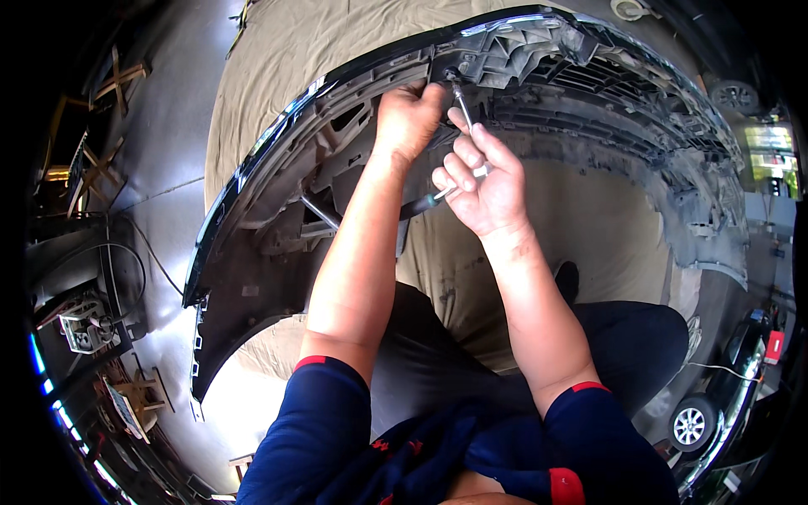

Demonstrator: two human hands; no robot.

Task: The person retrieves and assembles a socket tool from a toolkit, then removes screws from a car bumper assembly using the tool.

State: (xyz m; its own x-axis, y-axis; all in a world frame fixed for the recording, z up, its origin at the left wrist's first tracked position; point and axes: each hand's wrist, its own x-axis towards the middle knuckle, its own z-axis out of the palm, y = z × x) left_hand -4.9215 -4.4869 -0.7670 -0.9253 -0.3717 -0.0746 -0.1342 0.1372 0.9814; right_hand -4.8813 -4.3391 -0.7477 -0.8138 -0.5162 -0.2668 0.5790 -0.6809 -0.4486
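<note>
A large black car bumper [619, 145] lies with its ribbed inner side toward me, curving away on both sides. My left hand [409, 119] is closed on its inner edge, left of the middle, its fingertips partly hidden. In my right hand [488, 181] is a ratchet wrench [429, 202], its dark handle pointing down to the left below the fingers. A slim chrome extension [463, 105] runs from this hand up to a dark round fitting [452, 74] on the bumper, just right of my left thumb. Whether the tip is seated there, I cannot tell.
A tan cloth [295, 63] lies beneath the bumper on the grey floor [164, 168]. Wooden stands [101, 172] and a dark cable [156, 257] are at the left. A dark car with a silver wheel [693, 423] stands at lower right.
</note>
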